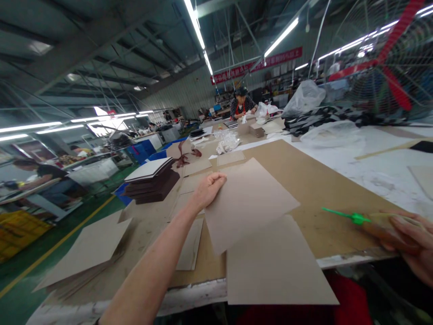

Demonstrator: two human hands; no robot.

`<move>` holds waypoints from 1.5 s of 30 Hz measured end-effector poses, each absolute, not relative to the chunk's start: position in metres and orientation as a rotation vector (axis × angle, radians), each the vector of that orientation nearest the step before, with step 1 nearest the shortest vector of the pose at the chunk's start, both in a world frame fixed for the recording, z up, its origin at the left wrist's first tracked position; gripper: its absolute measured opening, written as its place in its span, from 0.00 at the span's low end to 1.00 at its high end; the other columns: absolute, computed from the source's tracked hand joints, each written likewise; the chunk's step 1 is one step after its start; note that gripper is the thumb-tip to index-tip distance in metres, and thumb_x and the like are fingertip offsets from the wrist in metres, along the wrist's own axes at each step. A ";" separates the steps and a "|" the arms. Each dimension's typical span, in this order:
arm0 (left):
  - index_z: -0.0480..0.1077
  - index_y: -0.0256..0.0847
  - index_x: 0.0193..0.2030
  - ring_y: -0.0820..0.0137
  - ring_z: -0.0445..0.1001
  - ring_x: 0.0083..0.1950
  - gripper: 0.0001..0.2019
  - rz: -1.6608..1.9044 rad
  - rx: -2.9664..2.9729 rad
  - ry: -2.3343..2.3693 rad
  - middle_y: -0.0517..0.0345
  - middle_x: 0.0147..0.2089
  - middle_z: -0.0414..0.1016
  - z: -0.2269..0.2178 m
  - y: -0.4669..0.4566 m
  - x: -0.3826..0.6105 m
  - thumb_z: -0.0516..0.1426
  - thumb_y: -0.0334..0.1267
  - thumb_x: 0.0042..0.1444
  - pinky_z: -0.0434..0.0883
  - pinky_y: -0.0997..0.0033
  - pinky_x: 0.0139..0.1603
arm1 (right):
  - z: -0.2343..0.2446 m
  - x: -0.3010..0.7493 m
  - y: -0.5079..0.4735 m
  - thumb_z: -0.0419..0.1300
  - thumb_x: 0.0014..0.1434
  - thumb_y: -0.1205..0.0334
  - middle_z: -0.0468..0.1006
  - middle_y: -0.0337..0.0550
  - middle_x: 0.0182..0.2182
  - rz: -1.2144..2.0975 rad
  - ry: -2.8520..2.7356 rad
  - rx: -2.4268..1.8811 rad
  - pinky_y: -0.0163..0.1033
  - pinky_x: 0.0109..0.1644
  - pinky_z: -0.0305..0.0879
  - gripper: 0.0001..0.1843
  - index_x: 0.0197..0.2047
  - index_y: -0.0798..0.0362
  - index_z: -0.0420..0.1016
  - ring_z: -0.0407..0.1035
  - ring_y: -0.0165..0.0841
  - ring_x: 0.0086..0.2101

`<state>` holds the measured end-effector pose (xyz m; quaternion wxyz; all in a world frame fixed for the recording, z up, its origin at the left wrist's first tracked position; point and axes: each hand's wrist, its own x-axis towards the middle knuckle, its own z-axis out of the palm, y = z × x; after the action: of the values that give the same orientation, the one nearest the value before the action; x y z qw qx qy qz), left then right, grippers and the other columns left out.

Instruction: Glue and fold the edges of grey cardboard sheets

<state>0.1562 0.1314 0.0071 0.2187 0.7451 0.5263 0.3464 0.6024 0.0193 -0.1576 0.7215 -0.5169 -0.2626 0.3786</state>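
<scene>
I note my left hand (209, 188) pinching the far-left corner of a grey cardboard sheet (248, 203), lifting it clear of the sheet (275, 264) beneath. My right hand (411, 243), near right, grips a green-tipped glue bottle (382, 225), nozzle aimed leftward.

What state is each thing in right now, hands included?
left hand: closed, gripping the held sheet's corner
held sheet: lifted, tilted above the bottom sheet
bottom sheet: flat, overhanging the table edge
right hand: wrapped around the glue bottle
glue bottle: lying sideways, green nozzle pointing left
dark board stack: piled, pale sheet on top
red fan: motion cannot tell
</scene>
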 end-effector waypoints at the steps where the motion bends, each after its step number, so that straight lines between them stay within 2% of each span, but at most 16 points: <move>1: 0.76 0.41 0.41 0.68 0.73 0.36 0.17 0.903 2.109 1.404 0.62 0.34 0.78 0.003 0.128 0.163 0.53 0.50 0.60 0.67 0.72 0.39 | -0.155 0.601 0.018 0.75 0.34 0.53 0.73 0.44 0.29 0.845 -0.588 -1.144 0.33 0.16 0.68 0.18 0.31 0.47 0.81 0.68 0.35 0.25; 8: 0.77 0.42 0.41 0.67 0.76 0.41 0.15 0.495 2.384 1.061 0.58 0.40 0.81 -0.045 0.105 0.211 0.50 0.42 0.64 0.68 0.70 0.45 | -0.140 0.592 0.015 0.75 0.32 0.56 0.73 0.42 0.29 0.817 -0.564 -1.098 0.30 0.15 0.63 0.20 0.30 0.52 0.77 0.67 0.32 0.25; 14: 0.77 0.42 0.45 0.66 0.77 0.43 0.15 0.421 2.442 0.959 0.56 0.43 0.82 -0.069 0.102 0.244 0.50 0.41 0.66 0.69 0.69 0.46 | -0.140 0.591 0.015 0.76 0.34 0.58 0.71 0.39 0.25 0.787 -0.595 -1.052 0.30 0.15 0.65 0.20 0.30 0.54 0.75 0.66 0.31 0.23; 20: 0.76 0.42 0.46 0.65 0.77 0.45 0.15 0.375 2.527 0.985 0.55 0.44 0.81 -0.087 0.114 0.257 0.49 0.40 0.67 0.70 0.66 0.48 | -0.145 0.593 0.017 0.74 0.39 0.58 0.73 0.40 0.27 0.755 -0.641 -1.061 0.31 0.15 0.64 0.18 0.33 0.54 0.76 0.67 0.32 0.23; 23: 0.73 0.41 0.53 0.64 0.75 0.51 0.15 0.374 2.624 0.988 0.52 0.50 0.78 -0.087 0.118 0.258 0.51 0.42 0.67 0.70 0.63 0.54 | -0.145 0.592 0.017 0.74 0.38 0.58 0.72 0.41 0.26 0.742 -0.633 -1.080 0.32 0.14 0.63 0.18 0.32 0.55 0.76 0.66 0.32 0.22; 27: 0.62 0.33 0.64 0.61 0.68 0.62 0.23 0.433 2.719 1.105 0.42 0.61 0.69 -0.075 0.091 0.254 0.55 0.40 0.65 0.66 0.58 0.64 | -0.140 0.591 0.016 0.74 0.35 0.60 0.72 0.43 0.27 0.739 -0.594 -1.082 0.33 0.14 0.61 0.18 0.31 0.55 0.76 0.67 0.34 0.24; 29: 0.62 0.32 0.63 0.59 0.66 0.64 0.23 0.447 2.739 1.154 0.43 0.63 0.68 -0.070 0.055 0.250 0.53 0.42 0.66 0.65 0.56 0.66 | -0.135 0.590 0.015 0.73 0.35 0.61 0.71 0.43 0.27 0.764 -0.561 -1.083 0.34 0.15 0.59 0.16 0.29 0.54 0.75 0.66 0.35 0.24; 31: 0.63 0.35 0.62 0.61 0.67 0.63 0.23 0.395 2.815 0.973 0.48 0.62 0.70 -0.070 0.012 0.247 0.52 0.48 0.67 0.66 0.59 0.65 | -0.125 0.585 0.013 0.71 0.37 0.61 0.69 0.42 0.27 0.775 -0.520 -1.094 0.35 0.16 0.58 0.13 0.27 0.53 0.74 0.66 0.34 0.25; 33: 0.62 0.34 0.63 0.63 0.64 0.66 0.26 0.417 2.899 0.844 0.50 0.65 0.68 -0.078 -0.026 0.248 0.49 0.51 0.68 0.60 0.63 0.70 | -0.112 0.573 0.010 0.70 0.40 0.59 0.70 0.43 0.28 0.788 -0.531 -1.116 0.37 0.19 0.59 0.12 0.28 0.52 0.75 0.66 0.35 0.26; 35: 0.62 0.34 0.64 0.65 0.62 0.68 0.26 0.433 3.004 0.788 0.52 0.66 0.67 -0.092 -0.051 0.251 0.48 0.51 0.69 0.58 0.64 0.72 | -0.098 0.555 0.005 0.70 0.43 0.57 0.73 0.46 0.31 0.836 -0.634 -1.142 0.39 0.23 0.61 0.13 0.33 0.51 0.77 0.69 0.37 0.29; 38: 0.65 0.34 0.62 0.66 0.63 0.66 0.20 0.514 3.142 0.849 0.55 0.65 0.69 -0.116 -0.060 0.256 0.48 0.42 0.70 0.58 0.63 0.71 | -0.078 0.521 -0.001 0.70 0.47 0.52 0.78 0.51 0.38 0.989 -0.901 -1.155 0.40 0.28 0.65 0.18 0.40 0.50 0.79 0.73 0.40 0.34; 41: 0.69 0.36 0.59 0.67 0.66 0.65 0.16 0.645 3.190 0.895 0.56 0.62 0.72 -0.131 -0.056 0.258 0.49 0.36 0.69 0.59 0.64 0.71 | -0.069 0.488 -0.003 0.68 0.53 0.48 0.79 0.48 0.41 1.092 -1.266 -1.165 0.40 0.32 0.68 0.18 0.45 0.46 0.77 0.74 0.40 0.36; 45: 0.71 0.36 0.55 0.67 0.67 0.64 0.14 0.751 3.175 0.917 0.57 0.59 0.74 -0.137 -0.055 0.258 0.50 0.35 0.68 0.60 0.66 0.70 | -0.069 0.457 0.003 0.63 0.60 0.49 0.79 0.44 0.41 0.858 -1.868 -1.100 0.40 0.38 0.69 0.15 0.47 0.45 0.75 0.73 0.39 0.40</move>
<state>0.2580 -0.0549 -0.1366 -0.1232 0.9297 0.2686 0.2198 0.4568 0.0029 -0.0687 0.3941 -0.4335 -0.7364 0.3384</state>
